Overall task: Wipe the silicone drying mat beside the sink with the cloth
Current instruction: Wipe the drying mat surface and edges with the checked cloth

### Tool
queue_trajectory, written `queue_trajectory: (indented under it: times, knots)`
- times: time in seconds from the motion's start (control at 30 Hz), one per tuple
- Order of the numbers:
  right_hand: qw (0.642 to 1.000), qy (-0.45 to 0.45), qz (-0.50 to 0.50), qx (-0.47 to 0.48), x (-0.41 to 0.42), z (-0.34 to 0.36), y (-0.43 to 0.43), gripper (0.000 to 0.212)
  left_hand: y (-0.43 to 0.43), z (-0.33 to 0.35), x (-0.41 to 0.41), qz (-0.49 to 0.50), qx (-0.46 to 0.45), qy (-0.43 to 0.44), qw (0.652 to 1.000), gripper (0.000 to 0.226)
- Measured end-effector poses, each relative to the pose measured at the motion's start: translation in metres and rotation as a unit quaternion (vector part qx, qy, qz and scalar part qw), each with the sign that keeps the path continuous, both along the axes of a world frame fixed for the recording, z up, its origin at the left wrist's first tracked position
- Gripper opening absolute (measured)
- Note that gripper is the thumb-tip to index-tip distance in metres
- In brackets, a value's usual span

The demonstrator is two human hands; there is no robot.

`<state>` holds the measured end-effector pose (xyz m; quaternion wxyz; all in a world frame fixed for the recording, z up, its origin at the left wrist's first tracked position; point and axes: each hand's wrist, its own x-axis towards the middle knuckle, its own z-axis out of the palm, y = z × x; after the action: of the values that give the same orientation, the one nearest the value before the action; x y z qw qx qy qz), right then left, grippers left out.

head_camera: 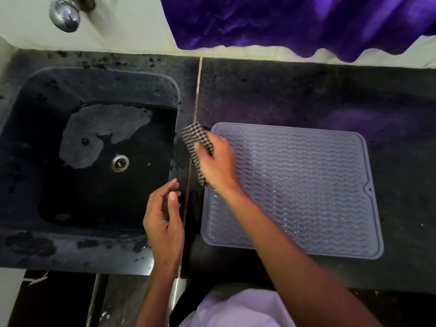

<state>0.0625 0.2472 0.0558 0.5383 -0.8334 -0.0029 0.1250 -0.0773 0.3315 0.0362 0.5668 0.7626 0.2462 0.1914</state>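
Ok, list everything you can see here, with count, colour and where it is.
counter: one, black, across the view
sink: one, black, set in counter's left
drain: one, metal, sink floor
tap: one, chrome, top left
drying mat: one, grey-lilac, on counter right of sink
cloth: one, black-and-white check, drying mat's far left corner
fabric: one, purple, hanging at back
left hand: one, empty, over sink's right rim
right hand: one, gripping the cloth
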Motion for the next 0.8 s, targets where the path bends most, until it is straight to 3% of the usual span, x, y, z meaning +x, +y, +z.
queue_trajectory:
  times: [0.07, 0.13, 0.27, 0.37, 0.57, 0.7, 0.8]
  knots:
    - [0.999, -0.016, -0.028, 0.024, 0.009, 0.011, -0.031, 0.03, 0.001, -0.001, 0.003, -0.004, -0.001, 0.002, 1.0, 0.025]
    - [0.997, -0.047, -0.062, -0.021, 0.016, 0.018, -0.072, 0.03, 0.001, -0.002, 0.004, -0.006, -0.004, 0.0, 1.0, 0.025]
    - [0.957, -0.105, -0.082, -0.258, 0.023, 0.016, -0.158, 0.037, 0.003, -0.004, 0.006, -0.006, -0.007, 0.002, 1.0, 0.025]
    - [0.936, -0.057, -0.097, -0.333, 0.007, -0.01, -0.186, 0.041, 0.007, -0.004, 0.006, 0.002, -0.008, 0.002, 1.0, 0.025]
    - [0.963, -0.015, -0.146, -0.227, -0.043, -0.03, -0.107, 0.043, 0.014, -0.003, 0.003, 0.007, 0.001, 0.006, 1.0, 0.027]
    - [0.987, -0.022, -0.087, -0.133, -0.06, -0.034, -0.032, 0.045, 0.015, 0.003, 0.002, 0.009, -0.001, 0.003, 1.0, 0.027]
    - [0.998, 0.025, -0.033, -0.053, -0.06, -0.028, 0.007, 0.038, 0.014, 0.009, 0.003, 0.016, 0.002, -0.007, 1.0, 0.027]
